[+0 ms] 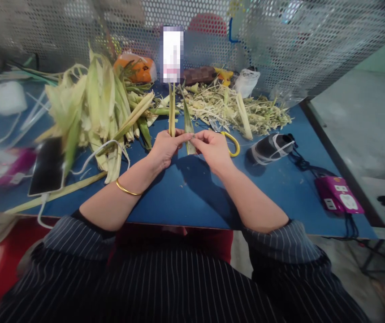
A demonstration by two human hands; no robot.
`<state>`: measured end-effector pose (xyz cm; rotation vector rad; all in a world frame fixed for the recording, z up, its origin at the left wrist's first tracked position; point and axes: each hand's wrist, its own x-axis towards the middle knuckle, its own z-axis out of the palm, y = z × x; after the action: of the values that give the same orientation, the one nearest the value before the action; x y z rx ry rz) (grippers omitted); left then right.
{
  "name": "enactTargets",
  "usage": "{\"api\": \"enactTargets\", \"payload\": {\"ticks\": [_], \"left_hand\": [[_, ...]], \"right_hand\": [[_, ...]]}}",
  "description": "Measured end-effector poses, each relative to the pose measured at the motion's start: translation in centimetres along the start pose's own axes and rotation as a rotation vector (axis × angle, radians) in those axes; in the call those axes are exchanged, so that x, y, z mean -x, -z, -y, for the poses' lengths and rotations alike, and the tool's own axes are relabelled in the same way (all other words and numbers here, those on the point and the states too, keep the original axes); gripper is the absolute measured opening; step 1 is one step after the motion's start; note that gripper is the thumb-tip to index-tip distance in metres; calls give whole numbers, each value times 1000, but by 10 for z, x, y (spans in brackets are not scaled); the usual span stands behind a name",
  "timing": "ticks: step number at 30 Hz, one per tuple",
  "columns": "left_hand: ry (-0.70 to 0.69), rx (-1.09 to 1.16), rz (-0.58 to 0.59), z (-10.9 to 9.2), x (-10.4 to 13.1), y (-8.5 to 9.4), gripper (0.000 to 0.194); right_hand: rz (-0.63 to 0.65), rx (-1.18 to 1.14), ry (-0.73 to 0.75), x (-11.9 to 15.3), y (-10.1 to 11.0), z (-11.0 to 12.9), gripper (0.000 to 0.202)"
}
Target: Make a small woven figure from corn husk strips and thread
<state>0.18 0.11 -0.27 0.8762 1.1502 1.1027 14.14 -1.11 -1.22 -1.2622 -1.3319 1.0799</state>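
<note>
My left hand (pixel 167 147) is closed, with a thin pale stalk (pixel 172 110) standing up from its grip. Its fingertips also meet the edge of a green husk leaf (pixel 188 123), which narrows to a point at the top. Thumb and fingers of my right hand (pixel 212 148) pinch the same leaf from the other side. Just beyond the right hand lies a pair of scissors (pixel 235 144) with a yellow handle. To the left is a big heap of pale green husk leaves (pixel 94 98). Shredded dry trimmings (pixel 212 105) are piled behind both hands.
A black spool wrapped in white cord (pixel 271 148) sits to the right, near a purple power strip (pixel 338 195). On the left lies a phone (pixel 47 166) with a white cable. Another upright screen (pixel 172 54) stands at the back, before a perforated metal panel (pixel 138 40).
</note>
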Motion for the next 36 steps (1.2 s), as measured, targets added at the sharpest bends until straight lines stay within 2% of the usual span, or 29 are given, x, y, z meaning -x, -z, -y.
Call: {"api": "enactTargets", "payload": {"ticks": [3,6,9,13,16,19,22,27,32,36], "left_hand": [[-29,3,-15,-2,0,0,19],[-30,10,-17,-1,-1,0,15],[-57,5,-16,1,-3,2,17],[-89,-37,-6,5,-2,2,25],[-41,-39,35,6,0,1,27],[1,-42,19,6,0,0,22],[13,-40,8,6,-1,-1,20],[30,6,57,5,-2,0,23],[45,29,145,6,-1,0,28],[26,19,173,7,0,-2,29]], "right_hand": [[7,-168,-125,-1,0,5,17],[42,-239,-197,-1,1,6,22],[54,-220,-161,-2,2,4,21],[9,-133,-59,-3,1,-2,16],[-13,-94,-40,-3,1,-6,14],[-2,-74,-35,-3,1,-8,16],[21,-91,-42,-3,1,-9,18],[34,-153,-57,-3,1,-6,21],[85,-257,-129,-4,2,-5,38],[126,-290,-167,-4,1,-6,47]]}}
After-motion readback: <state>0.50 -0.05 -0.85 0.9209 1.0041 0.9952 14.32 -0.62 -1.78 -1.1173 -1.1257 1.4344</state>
